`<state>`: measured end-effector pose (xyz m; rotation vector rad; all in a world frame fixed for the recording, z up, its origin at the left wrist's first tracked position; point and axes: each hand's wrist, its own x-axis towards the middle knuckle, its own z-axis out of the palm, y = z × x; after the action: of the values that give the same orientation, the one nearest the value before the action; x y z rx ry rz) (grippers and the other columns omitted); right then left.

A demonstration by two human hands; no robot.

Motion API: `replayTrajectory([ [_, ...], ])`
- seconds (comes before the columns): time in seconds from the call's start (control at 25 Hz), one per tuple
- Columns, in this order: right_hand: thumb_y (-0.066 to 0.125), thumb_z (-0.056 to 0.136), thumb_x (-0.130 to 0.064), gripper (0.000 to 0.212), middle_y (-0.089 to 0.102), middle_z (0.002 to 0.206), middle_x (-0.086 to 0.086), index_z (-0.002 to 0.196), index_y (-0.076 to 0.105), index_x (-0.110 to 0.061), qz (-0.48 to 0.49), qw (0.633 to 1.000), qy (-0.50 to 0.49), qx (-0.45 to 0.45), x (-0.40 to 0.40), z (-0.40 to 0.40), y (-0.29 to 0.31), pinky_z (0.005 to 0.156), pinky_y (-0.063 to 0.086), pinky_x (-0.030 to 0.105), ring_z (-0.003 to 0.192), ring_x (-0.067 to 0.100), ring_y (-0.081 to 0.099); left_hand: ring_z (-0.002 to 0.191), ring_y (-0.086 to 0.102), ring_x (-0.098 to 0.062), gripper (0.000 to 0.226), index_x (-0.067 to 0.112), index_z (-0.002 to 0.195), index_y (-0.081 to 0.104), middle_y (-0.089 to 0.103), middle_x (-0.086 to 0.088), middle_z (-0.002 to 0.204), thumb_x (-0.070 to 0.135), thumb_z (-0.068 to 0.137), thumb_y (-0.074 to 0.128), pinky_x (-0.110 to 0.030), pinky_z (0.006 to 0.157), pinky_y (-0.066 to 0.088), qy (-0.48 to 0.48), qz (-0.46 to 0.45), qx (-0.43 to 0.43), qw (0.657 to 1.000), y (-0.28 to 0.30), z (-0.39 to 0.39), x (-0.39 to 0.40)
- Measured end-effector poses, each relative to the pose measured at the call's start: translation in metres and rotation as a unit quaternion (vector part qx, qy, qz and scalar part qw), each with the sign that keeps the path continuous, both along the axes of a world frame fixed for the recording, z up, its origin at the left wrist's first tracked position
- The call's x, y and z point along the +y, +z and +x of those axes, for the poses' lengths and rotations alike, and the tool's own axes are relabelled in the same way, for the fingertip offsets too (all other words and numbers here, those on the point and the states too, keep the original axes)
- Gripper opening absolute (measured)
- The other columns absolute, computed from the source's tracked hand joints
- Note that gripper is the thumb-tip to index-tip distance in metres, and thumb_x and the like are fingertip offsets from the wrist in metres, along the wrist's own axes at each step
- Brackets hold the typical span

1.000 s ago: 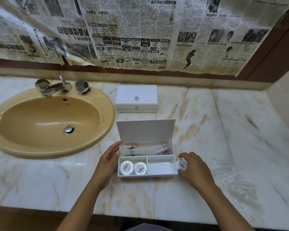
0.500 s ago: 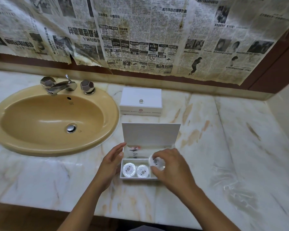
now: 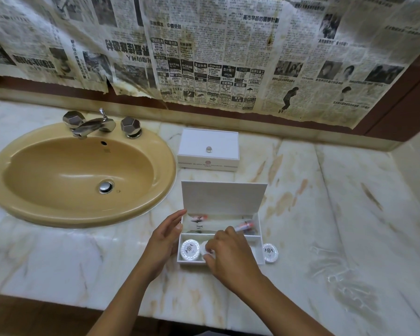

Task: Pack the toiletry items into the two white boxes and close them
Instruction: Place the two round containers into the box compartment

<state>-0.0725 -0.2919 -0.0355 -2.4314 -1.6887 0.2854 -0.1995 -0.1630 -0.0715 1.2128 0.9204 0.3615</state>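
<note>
An open white box (image 3: pixel 259 248) stands on the marble counter with its lid (image 3: pixel 224 200) upright. Its back compartment holds clear packets with red-capped items (image 3: pixel 245 225). One round white soap (image 3: pixel 190 250) lies in the front left compartment. Beside it my right hand (image 3: pixel 229 257) reaches in, fingers curled on a second round soap (image 3: pixel 205 248), mostly hidden. My left hand (image 3: pixel 165 238) rests with straight fingers against the box's left wall. Another round soap (image 3: pixel 270 252) lies on the counter just right of the box. A closed white box (image 3: pixel 208 144) sits behind.
A tan sink (image 3: pixel 17 190) with a chrome tap (image 3: pixel 92 124) is set into the counter at the left. Old newspaper (image 3: pixel 204 57) hangs on the wall behind. Crumpled clear plastic wrap (image 3: pixel 344 282) lies on the counter to the right.
My right hand moved left from the box's right side, carrying a round soap, into the front compartment. A round soap now shows on the counter right of the box. My left hand stayed.
</note>
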Motion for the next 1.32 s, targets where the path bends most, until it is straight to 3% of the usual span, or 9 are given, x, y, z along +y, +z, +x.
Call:
replayTrajectory([
  [0.16,0.059,0.075,-0.034,0.021,0.06,0.067,-0.007,0.059,0.069,-0.024,0.005,0.999,0.005,-0.048,-0.002,-0.003,-0.004,0.057,0.046,0.033,0.071,0.019,0.055,0.115,0.069,-0.017,0.034,0.04,0.133,0.059,0.066,0.006,0.133,0.023,0.104,0.052,-0.033,0.087,0.06,-0.001,0.002,0.002,1.0,-0.002,0.0,0.001],
  [0.32,0.039,0.086,-0.047,0.046,0.058,0.062,-0.009,0.06,0.07,-0.025,0.044,0.996,0.017,-0.074,0.002,-0.012,-0.005,0.06,0.043,0.035,0.074,0.019,0.052,0.121,0.065,-0.019,0.034,0.046,0.129,0.062,0.065,0.006,0.135,0.025,0.103,0.053,-0.046,0.1,0.055,-0.005,0.016,0.0,1.0,-0.01,-0.001,0.003],
  [0.48,0.04,0.084,-0.052,0.052,0.053,0.053,-0.009,0.053,0.069,-0.023,0.043,0.993,0.01,-0.112,0.001,-0.016,-0.003,0.061,0.04,0.035,0.071,0.019,0.051,0.123,0.064,-0.021,0.033,0.05,0.126,0.063,0.064,0.005,0.137,0.028,0.103,0.055,-0.052,0.102,0.053,-0.006,0.023,0.001,1.0,-0.014,-0.001,0.004],
  [0.8,0.031,0.089,-0.057,0.058,0.065,0.069,-0.007,0.068,0.073,-0.023,0.046,0.993,0.007,-0.113,-0.007,-0.018,-0.009,0.101,0.022,0.055,0.093,0.024,0.059,0.129,0.06,-0.02,0.031,0.051,0.126,0.062,0.063,0.008,0.139,0.038,0.098,0.061,-0.053,0.109,0.046,-0.013,0.034,-0.001,0.999,-0.016,-0.002,0.004],
  [0.92,0.032,0.089,-0.058,0.053,0.067,0.078,-0.008,0.074,0.072,-0.026,0.053,0.996,-0.005,-0.073,-0.011,-0.018,-0.009,0.098,0.024,0.051,0.096,0.023,0.06,0.124,0.063,-0.018,0.03,0.053,0.124,0.063,0.064,0.008,0.137,0.034,0.101,0.057,-0.052,0.105,0.05,-0.008,0.035,0.004,0.999,-0.012,-0.001,0.002],
  [1.08,0.048,0.088,-0.045,0.027,0.063,0.091,-0.008,0.088,0.069,-0.027,0.186,0.981,-0.037,0.032,-0.019,0.003,-0.008,0.092,0.033,0.036,0.094,0.018,0.055,0.122,0.065,-0.018,0.032,0.049,0.125,0.064,0.066,0.006,0.134,0.028,0.103,0.055,-0.049,0.104,0.051,-0.007,0.024,0.0,1.0,-0.01,0.0,0.001],
  [1.16,0.049,0.086,-0.039,0.026,0.063,0.094,-0.006,0.094,0.069,-0.025,0.23,0.968,-0.088,0.052,-0.025,0.024,-0.005,0.089,0.036,0.03,0.094,0.015,0.053,0.121,0.065,-0.015,0.033,0.048,0.125,0.064,0.066,0.008,0.133,0.026,0.103,0.054,-0.046,0.103,0.052,0.0,0.016,0.004,1.0,-0.009,0.0,0.0],
  [1.32,0.056,0.083,-0.024,0.017,0.066,0.096,-0.007,0.094,0.069,-0.025,0.218,0.955,-0.193,0.052,-0.052,0.065,-0.006,0.079,0.04,0.03,0.092,0.018,0.056,0.128,0.06,-0.014,0.033,0.051,0.124,0.064,0.065,0.013,0.134,0.027,0.104,0.053,-0.046,0.106,0.05,-0.004,0.02,0.008,1.0,-0.01,-0.001,0.002],
])
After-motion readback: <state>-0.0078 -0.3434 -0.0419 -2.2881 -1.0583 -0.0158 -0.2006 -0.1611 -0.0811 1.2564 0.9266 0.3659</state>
